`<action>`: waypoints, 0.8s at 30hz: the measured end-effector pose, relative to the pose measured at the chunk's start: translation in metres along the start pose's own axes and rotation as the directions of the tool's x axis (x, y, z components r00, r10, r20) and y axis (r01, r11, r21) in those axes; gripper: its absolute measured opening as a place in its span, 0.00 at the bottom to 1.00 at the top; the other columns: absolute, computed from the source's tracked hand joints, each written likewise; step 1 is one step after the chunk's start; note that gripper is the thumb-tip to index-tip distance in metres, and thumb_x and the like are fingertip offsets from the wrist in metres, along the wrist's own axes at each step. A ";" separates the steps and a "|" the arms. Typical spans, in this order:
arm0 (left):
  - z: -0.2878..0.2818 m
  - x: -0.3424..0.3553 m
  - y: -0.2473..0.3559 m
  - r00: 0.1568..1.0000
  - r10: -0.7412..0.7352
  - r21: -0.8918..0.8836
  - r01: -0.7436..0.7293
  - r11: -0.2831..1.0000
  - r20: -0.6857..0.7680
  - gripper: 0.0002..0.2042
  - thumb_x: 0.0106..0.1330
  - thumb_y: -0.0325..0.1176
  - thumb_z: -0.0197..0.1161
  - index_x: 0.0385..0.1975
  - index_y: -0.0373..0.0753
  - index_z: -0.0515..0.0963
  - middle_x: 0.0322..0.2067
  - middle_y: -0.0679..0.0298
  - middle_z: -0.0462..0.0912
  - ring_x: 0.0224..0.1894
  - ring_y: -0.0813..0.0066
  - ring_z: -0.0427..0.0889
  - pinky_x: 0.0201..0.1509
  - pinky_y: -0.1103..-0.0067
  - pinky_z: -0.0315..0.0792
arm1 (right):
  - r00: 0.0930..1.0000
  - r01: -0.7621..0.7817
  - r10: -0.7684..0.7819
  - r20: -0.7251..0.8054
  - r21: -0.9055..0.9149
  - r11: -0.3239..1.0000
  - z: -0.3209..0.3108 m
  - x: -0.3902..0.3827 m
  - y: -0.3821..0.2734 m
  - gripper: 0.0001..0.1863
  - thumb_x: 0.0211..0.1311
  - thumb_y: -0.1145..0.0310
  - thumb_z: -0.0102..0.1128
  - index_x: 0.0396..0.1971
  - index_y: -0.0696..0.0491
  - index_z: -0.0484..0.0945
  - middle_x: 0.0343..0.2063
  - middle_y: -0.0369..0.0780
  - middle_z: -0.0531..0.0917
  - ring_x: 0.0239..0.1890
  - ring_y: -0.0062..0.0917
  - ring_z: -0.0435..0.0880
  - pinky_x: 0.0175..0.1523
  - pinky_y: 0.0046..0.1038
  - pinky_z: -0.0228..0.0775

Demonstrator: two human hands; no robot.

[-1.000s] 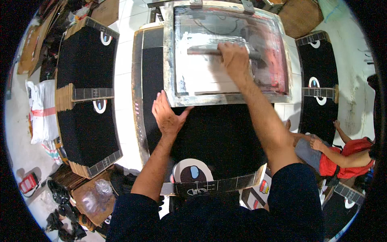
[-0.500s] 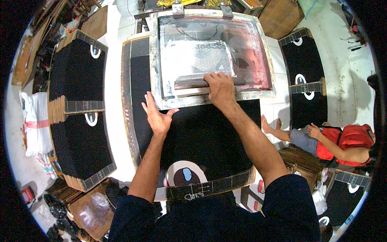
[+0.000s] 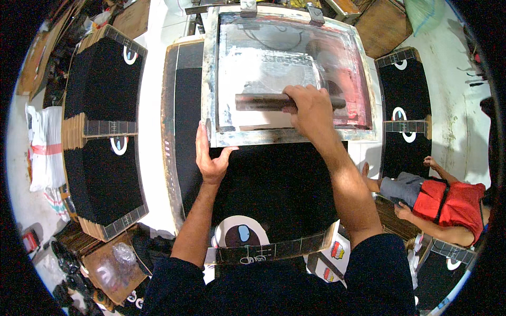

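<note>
My right hand [image 3: 311,111] is closed round the dark handle of a squeegee [image 3: 255,102], which lies crosswise above the near part of a hinged printing screen [image 3: 242,68]. White ink covers the mesh's left and middle, and red smears mark its right side. My left hand [image 3: 212,160] touches the screen frame's near left corner, fingers stretched along the side and thumb apart at the near edge. Beneath the screen, a black printed sheet [image 3: 274,189] with a white, brown and blue round motif lies on a board. What the screen covers shows only faintly.
Black printed sheets stand in a tall stack [image 3: 105,73] at left and another stack [image 3: 405,89] at right. Metal hinge clamps [image 3: 316,16] hold the screen's far edge. A person in a red top [image 3: 440,205] sits at right. A cardboard box [image 3: 113,276] is lower left.
My right hand has shifted the squeegee rightward and away from the screen's near edge. My left hand stays at the corner. The view has shifted slightly, and the seated person's arms have moved.
</note>
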State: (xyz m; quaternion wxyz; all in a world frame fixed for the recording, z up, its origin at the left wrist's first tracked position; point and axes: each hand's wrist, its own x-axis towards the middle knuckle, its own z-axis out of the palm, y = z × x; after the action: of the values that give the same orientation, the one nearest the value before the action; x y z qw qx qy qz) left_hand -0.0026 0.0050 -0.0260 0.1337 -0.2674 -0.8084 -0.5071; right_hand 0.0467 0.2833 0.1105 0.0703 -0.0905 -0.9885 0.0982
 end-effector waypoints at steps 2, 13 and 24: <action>0.000 -0.001 0.001 1.000 0.005 0.011 -0.005 1.000 -0.004 0.49 0.50 0.36 0.84 0.72 0.27 0.63 0.69 0.37 0.67 0.71 0.41 0.70 0.73 0.60 0.68 | 0.995 -0.015 0.015 0.103 0.002 1.000 -0.001 -0.009 -0.001 0.20 0.50 0.67 0.75 0.46 0.47 0.82 0.40 0.39 0.87 0.47 0.38 0.84 0.51 0.45 0.69; -0.001 -0.001 0.003 1.000 0.009 0.080 -0.009 0.997 0.005 0.49 0.51 0.36 0.84 0.71 0.26 0.63 0.68 0.35 0.69 0.70 0.41 0.71 0.73 0.59 0.68 | 0.999 -0.028 0.030 0.041 -0.035 0.999 0.047 0.139 0.072 0.28 0.51 0.59 0.77 0.55 0.47 0.83 0.46 0.44 0.89 0.51 0.42 0.87 0.55 0.45 0.77; -0.001 0.000 0.002 0.999 0.048 0.026 -0.047 0.999 -0.012 0.49 0.50 0.34 0.84 0.72 0.28 0.63 0.69 0.39 0.69 0.70 0.43 0.71 0.73 0.61 0.67 | 0.997 -0.067 0.067 0.023 -0.004 0.998 0.025 -0.026 0.001 0.18 0.48 0.72 0.71 0.42 0.45 0.84 0.39 0.38 0.84 0.45 0.39 0.81 0.50 0.45 0.71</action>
State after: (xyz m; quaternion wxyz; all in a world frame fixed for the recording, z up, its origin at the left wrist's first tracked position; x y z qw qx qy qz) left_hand -0.0010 0.0046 -0.0240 0.1541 -0.2815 -0.8073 -0.4952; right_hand 0.0683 0.2749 0.0832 0.0556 -0.1226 -0.9859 0.0998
